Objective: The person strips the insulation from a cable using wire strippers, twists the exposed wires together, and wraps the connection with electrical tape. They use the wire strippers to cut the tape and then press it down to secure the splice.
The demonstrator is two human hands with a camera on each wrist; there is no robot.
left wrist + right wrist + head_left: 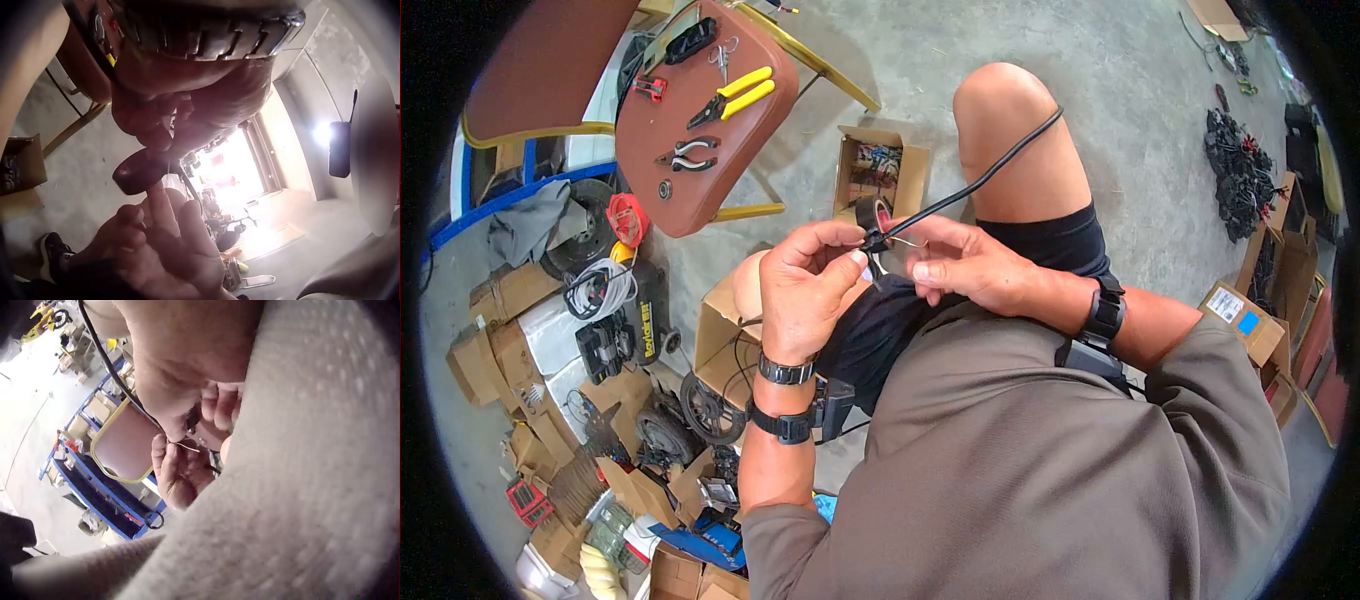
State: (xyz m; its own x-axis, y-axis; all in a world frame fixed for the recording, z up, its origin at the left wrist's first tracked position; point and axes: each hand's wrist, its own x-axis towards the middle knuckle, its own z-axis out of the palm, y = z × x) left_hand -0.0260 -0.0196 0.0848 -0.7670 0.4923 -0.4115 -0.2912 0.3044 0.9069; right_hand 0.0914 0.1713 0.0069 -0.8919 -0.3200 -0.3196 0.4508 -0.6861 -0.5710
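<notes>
My left hand [805,295] pinches the end of a black cable [988,172] between thumb and forefinger. The cable runs up over the right knee. A roll of black tape [868,212] hangs at the left fingertips, its round side showing in the left wrist view as well. From the pinched spot a thin pale wire [187,447] sticks out. Close beside it is my right hand [982,268], thumb and fingers apart, with the forefinger reaching up to the tape roll in the left wrist view. The left fingers partly hide the cable end.
A brown chair seat [745,45] at upper left carries yellow-handled pliers [745,95], smaller pliers [693,155] and scissors [722,58]. An open carton [915,175] stands on the floor ahead. Boxes and wheels crowd the left; a black cable heap [1240,170] lies right.
</notes>
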